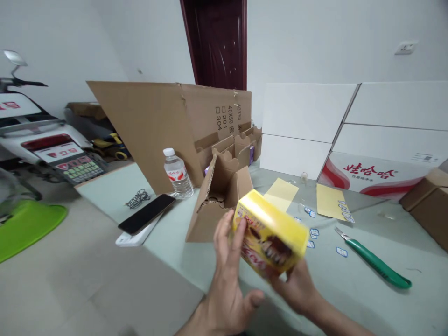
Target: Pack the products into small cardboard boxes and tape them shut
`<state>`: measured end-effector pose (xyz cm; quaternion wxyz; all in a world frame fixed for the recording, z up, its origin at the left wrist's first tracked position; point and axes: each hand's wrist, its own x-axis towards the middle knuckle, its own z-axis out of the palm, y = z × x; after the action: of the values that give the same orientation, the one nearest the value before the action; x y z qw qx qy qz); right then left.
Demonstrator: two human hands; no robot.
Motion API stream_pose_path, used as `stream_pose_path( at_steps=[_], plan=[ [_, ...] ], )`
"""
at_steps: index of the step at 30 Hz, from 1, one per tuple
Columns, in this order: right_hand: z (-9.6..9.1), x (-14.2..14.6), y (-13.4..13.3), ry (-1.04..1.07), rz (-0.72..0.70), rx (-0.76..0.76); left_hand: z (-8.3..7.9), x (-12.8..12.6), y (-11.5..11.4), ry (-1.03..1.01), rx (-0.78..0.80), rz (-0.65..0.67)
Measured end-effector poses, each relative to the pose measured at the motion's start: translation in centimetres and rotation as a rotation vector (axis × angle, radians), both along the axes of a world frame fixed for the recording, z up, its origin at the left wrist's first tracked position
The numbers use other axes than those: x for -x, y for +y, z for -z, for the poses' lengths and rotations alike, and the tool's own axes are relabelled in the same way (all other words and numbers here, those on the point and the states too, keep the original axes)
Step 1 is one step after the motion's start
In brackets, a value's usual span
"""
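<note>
Both hands are right up front, and they've got a yellow printed box (pixel 269 231) between them, tilted and a bit blurred, so I can't read the label. My best look: the left hand (pixel 226 284) is pressed against the box's lower end with its fingers (pixel 227 233) spread and the thumb (pixel 254 298) sticking out away from it, while the right hand (pixel 294 289) grips it from below, fingers curled under the bottom corner. So it's held up between the two hands, above a pale green tabletop (pixel 388 233).

Just past the box sits a cut-open cardboard carton (pixel 219 200), with a big flattened cardboard sheet (pixel 140 126) stamped "40X50" standing behind it. Over to the left, there's a plastic water bottle (pixel 178 173) by that sheet, a coiled black cable (pixel 137 199), and a black smartphone (pixel 146 213) lying on a white object (pixel 129 239). To the right you've got two yellow paper sheets (pixel 280 195), small blue-edged labels (pixel 314 232) scattered about, and a green-handled utility knife (pixel 376 261). White cartons (pixel 371 175) lean against the wall behind, and a brown carton (pixel 425 207) sits at the right edge. A white scooter (pixel 38 140) is parked off to the left.
</note>
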<state>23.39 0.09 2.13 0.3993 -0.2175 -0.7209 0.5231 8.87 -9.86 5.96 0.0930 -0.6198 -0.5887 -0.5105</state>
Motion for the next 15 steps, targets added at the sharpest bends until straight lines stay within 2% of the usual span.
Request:
stream_pose_path(
  at_steps=[3,4,7,8,10,12,15],
  plan=[
    [-0.6,-4.2,2.1,0.083,0.093,0.256,-0.9,3.5,0.8,0.193,-0.119,-0.288],
    [-0.9,-5.7,2.9,0.118,0.132,0.350,-1.3,4.9,1.4,0.264,-0.101,-0.364],
    [-1.3,-9.3,4.6,0.185,0.271,0.524,-2.1,8.5,2.8,0.399,0.059,-0.456],
    [-1.4,-10.1,4.9,0.196,0.313,0.551,-2.2,9.4,3.0,0.400,0.067,-0.468],
    [-1.8,-11.2,5.2,0.226,0.399,0.565,-2.5,10.8,2.6,0.365,-0.031,-0.479],
    [-2.8,-11.8,5.0,0.260,0.503,0.543,-3.2,11.3,1.7,0.332,-0.203,-0.474],
    [-5.6,-12.2,4.1,0.308,0.657,0.444,-4.5,10.4,0.5,0.213,-0.505,-0.482]
  ],
)
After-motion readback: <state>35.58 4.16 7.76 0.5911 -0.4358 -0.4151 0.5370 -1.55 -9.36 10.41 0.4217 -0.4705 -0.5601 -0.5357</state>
